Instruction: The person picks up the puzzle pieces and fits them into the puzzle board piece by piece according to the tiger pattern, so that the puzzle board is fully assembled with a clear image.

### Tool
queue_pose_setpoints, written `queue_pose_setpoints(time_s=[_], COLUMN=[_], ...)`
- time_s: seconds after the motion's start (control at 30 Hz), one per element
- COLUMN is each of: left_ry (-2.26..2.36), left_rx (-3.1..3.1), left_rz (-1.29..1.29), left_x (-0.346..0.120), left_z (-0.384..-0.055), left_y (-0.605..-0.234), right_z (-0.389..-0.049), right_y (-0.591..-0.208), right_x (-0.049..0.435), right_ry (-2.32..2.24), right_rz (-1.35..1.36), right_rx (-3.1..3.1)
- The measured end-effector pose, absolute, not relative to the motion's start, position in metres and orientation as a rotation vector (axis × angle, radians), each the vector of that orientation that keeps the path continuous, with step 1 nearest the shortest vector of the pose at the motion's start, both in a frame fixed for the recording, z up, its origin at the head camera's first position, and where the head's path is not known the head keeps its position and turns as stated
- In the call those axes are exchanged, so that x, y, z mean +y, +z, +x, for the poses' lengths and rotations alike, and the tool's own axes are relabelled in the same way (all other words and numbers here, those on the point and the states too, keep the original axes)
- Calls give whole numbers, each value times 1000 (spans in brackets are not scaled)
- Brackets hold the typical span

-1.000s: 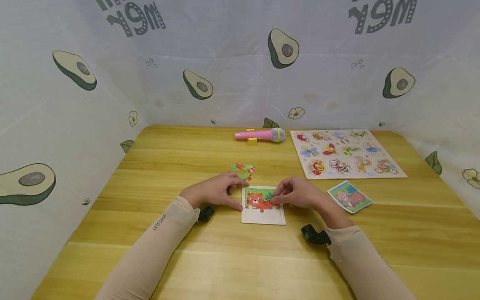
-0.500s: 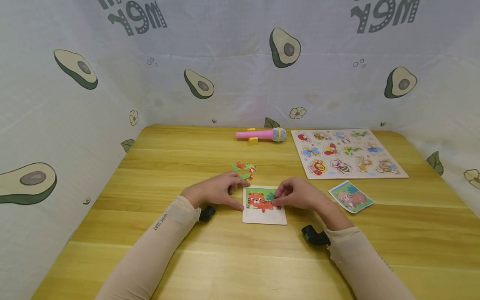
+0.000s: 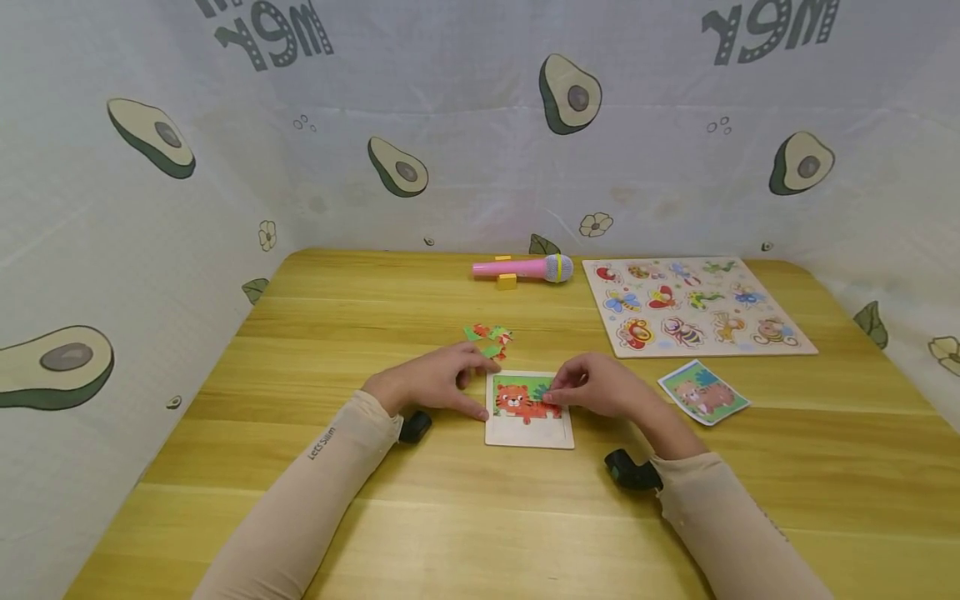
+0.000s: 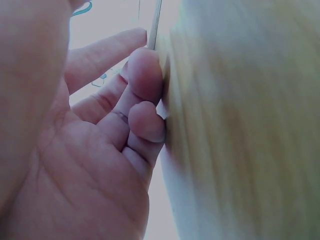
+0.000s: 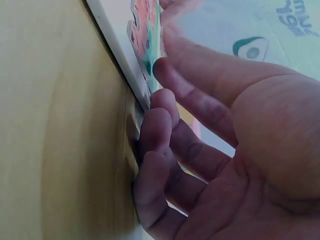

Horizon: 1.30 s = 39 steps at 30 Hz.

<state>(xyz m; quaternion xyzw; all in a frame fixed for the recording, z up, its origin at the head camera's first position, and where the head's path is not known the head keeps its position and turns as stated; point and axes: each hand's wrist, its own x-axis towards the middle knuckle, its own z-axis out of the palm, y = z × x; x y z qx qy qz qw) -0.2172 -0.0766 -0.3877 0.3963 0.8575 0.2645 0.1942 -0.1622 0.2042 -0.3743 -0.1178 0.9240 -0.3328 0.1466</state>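
A pale square puzzle board [image 3: 529, 433] lies mid-table, its upper part filled with jigsaw pieces showing an orange tiger [image 3: 513, 402] on green. My left hand [image 3: 438, 379] touches the board's left side, thumb at the edge and index finger at the upper left corner. In the left wrist view its other fingers bend loosely. At the picture's right side, my right hand [image 3: 592, 385] pinches a puzzle piece with a blue-green bush [image 3: 540, 392] between thumb and index finger, low on the board. The fingers cover part of the piece. The right wrist view shows the jigsaw-cut edge.
Loose puzzle pieces [image 3: 491, 335] lie just behind the board. A picture card [image 3: 703, 393] rests right of the right hand. Farther back are a large insect peg puzzle [image 3: 693, 304] and a pink toy microphone [image 3: 517, 268] on yellow blocks [image 3: 507, 282].
My right thumb and fingertips have shifted slightly left and up over the picture, and more of the tiger's lower right shows. The left hand keeps its place at the board.
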Motion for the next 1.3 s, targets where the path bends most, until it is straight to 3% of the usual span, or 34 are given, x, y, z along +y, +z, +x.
queue_pose_setpoints(time_s=[1.3], left_ry=[755], left_rx=[2388], left_rz=[1119], left_x=[-77], left_z=[-217], left_y=[-386], right_z=[-164], right_y=[-366], right_x=[211], right_ry=[-925], right_rz=[-347], right_rx=[2591])
